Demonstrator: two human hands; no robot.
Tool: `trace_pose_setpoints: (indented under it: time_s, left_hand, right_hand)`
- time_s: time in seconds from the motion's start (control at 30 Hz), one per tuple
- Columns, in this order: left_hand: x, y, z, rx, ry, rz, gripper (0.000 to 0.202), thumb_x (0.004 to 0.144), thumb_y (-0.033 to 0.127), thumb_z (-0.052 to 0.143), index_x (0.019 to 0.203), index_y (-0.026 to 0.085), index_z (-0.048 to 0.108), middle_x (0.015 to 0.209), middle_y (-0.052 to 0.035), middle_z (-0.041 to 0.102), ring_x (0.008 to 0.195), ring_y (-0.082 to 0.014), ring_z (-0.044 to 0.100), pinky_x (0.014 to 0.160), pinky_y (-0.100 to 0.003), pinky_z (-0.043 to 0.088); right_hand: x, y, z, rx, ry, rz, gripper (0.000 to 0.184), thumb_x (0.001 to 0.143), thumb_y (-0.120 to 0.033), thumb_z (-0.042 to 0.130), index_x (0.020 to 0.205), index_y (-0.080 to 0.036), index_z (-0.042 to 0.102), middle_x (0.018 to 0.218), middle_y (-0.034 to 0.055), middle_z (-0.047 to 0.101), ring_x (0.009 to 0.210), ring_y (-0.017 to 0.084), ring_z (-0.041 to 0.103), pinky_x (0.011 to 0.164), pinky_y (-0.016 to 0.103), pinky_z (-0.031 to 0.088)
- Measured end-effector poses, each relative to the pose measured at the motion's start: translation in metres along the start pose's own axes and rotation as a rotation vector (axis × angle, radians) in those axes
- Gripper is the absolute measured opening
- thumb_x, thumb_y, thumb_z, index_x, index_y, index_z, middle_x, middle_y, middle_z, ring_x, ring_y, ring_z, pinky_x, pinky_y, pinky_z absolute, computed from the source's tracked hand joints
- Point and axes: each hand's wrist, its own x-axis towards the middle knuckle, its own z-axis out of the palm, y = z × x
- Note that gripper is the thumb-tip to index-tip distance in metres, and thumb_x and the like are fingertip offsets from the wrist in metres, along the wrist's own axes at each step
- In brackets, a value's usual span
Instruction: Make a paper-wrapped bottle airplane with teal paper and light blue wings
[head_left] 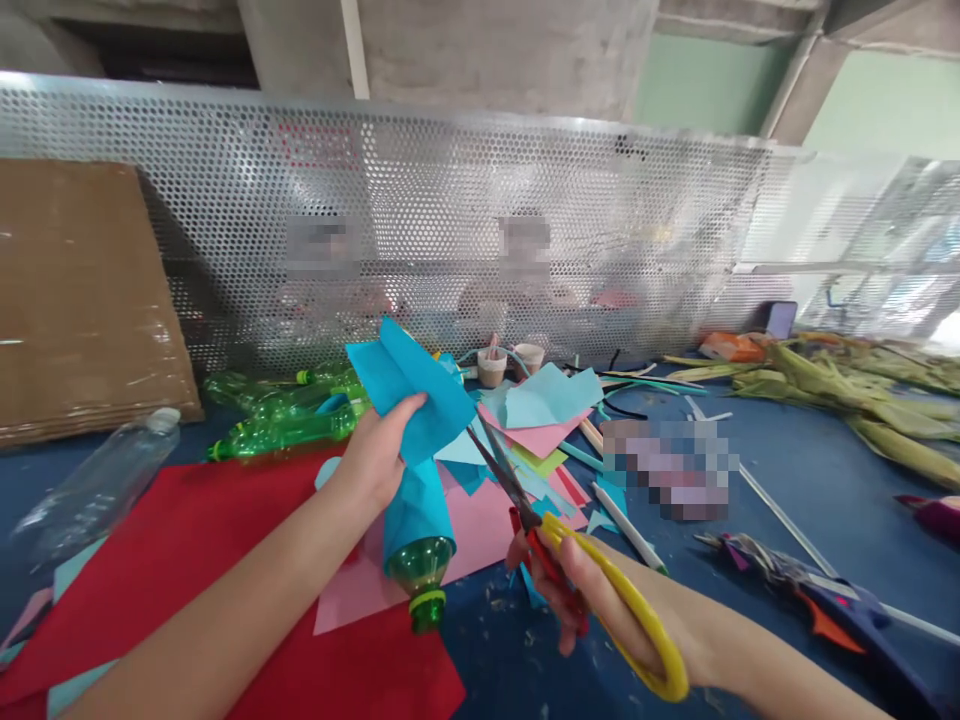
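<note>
My left hand (375, 455) is closed around a green plastic bottle (420, 565) wrapped in blue paper (409, 395), neck pointing toward me and cap end low. My right hand (592, 600) grips scissors (540, 520) with yellow and red handles. The blades are slightly apart and point up-left, their tips at the lower edge of the blue paper. Both hands hover above pink paper (480, 525) and a large red sheet (187, 550) on the blue table.
Green bottles (285, 425) and a clear bottle (97, 485) lie at left, beside brown cardboard (75, 300). Paper scraps, two small cups (510, 362), sticks and a glue gun (817, 600) lie to the right; corn husks (847, 395) at far right. Two people sit behind a perforated metal screen (450, 220).
</note>
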Motion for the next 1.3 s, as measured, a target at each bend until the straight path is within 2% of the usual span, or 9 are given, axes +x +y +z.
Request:
trace_pose_setpoints:
  time_s: [0.1,0.2,0.4,0.53,0.7,0.93,1.0,1.17,1.3]
  left_hand:
    - [-0.001,-0.001,0.0,-0.01,-0.016,0.029,0.026,0.073,0.014,0.069,0.098,0.015,0.071,0.088,-0.0064,0.077,0.082,-0.0238,0.073,0.078,-0.034,0.059]
    - [-0.003,-0.003,0.0,0.019,-0.036,0.04,0.026,0.071,0.017,0.071,0.097,0.015,0.071,0.09,-0.0065,0.077,0.082,-0.0244,0.073,0.078,-0.035,0.059]
    - [-0.007,-0.011,-0.001,0.103,-0.1,0.096,0.036,0.07,0.027,0.075,0.104,0.019,0.069,0.098,-0.0078,0.076,0.086,-0.0277,0.072,0.079,-0.04,0.058]
    - [-0.018,-0.01,0.004,0.117,-0.164,0.124,0.034,0.071,0.028,0.073,0.103,0.018,0.068,0.103,-0.0088,0.074,0.09,-0.0284,0.071,0.079,-0.04,0.058]
    - [-0.026,-0.009,0.005,0.212,-0.157,0.105,0.035,0.072,0.032,0.072,0.104,0.02,0.065,0.102,-0.0093,0.073,0.086,-0.0296,0.07,0.071,-0.04,0.058]
    - [-0.022,-0.008,-0.003,0.347,-0.143,0.158,0.031,0.078,0.04,0.064,0.102,0.021,0.065,0.094,-0.0068,0.073,0.081,-0.0267,0.069,0.069,-0.038,0.056]
    - [-0.023,-0.007,-0.003,0.36,-0.161,0.138,0.031,0.079,0.039,0.063,0.103,0.021,0.064,0.094,-0.0069,0.073,0.078,-0.0258,0.068,0.068,-0.038,0.055]
    - [-0.026,-0.003,-0.001,0.382,-0.211,0.148,0.03,0.08,0.04,0.062,0.104,0.022,0.063,0.095,-0.0058,0.072,0.078,-0.0251,0.068,0.071,-0.04,0.054]
    - [-0.029,-0.001,0.001,0.344,-0.221,0.141,0.03,0.081,0.038,0.063,0.106,0.021,0.062,0.098,-0.0069,0.072,0.087,-0.0266,0.068,0.077,-0.041,0.055]
  right_hand:
    - [0.001,-0.003,-0.002,-0.31,-0.006,-0.032,0.054,0.09,-0.069,0.022,0.079,-0.022,0.048,0.067,0.0018,0.049,0.056,0.017,0.052,0.053,0.031,0.046]
    - [0.003,-0.006,0.0,-0.429,0.066,-0.092,0.057,0.09,-0.069,0.021,0.078,-0.022,0.05,0.065,0.0029,0.051,0.052,0.017,0.051,0.049,0.031,0.041]
    - [0.002,-0.013,0.004,-0.466,0.075,-0.047,0.064,0.09,-0.071,0.016,0.082,-0.019,0.053,0.071,0.0042,0.056,0.054,0.016,0.055,0.052,0.029,0.045]
    - [0.002,-0.014,0.004,-0.463,0.071,-0.073,0.064,0.09,-0.07,0.014,0.084,-0.019,0.052,0.072,0.0046,0.057,0.055,0.016,0.056,0.054,0.03,0.046]
    - [0.002,-0.012,0.002,-0.454,0.09,-0.124,0.059,0.093,-0.066,0.015,0.087,-0.021,0.053,0.071,0.0018,0.056,0.057,0.015,0.055,0.055,0.029,0.045]
    - [-0.001,-0.01,0.001,-0.518,0.108,-0.126,0.057,0.094,-0.064,0.016,0.097,-0.021,0.054,0.068,0.0019,0.057,0.058,0.018,0.057,0.055,0.03,0.046]
    - [-0.002,-0.009,0.001,-0.526,0.117,-0.131,0.058,0.094,-0.064,0.018,0.103,-0.02,0.055,0.072,0.004,0.061,0.064,0.02,0.06,0.059,0.032,0.049]
    - [-0.003,-0.006,0.001,-0.529,0.106,-0.148,0.066,0.093,-0.066,0.018,0.117,-0.016,0.054,0.099,0.0128,0.067,0.085,0.026,0.066,0.075,0.038,0.053]
    - [-0.004,-0.004,0.001,-0.535,0.114,-0.132,0.068,0.093,-0.065,0.019,0.12,-0.014,0.054,0.1,0.0137,0.067,0.089,0.026,0.066,0.08,0.038,0.053]
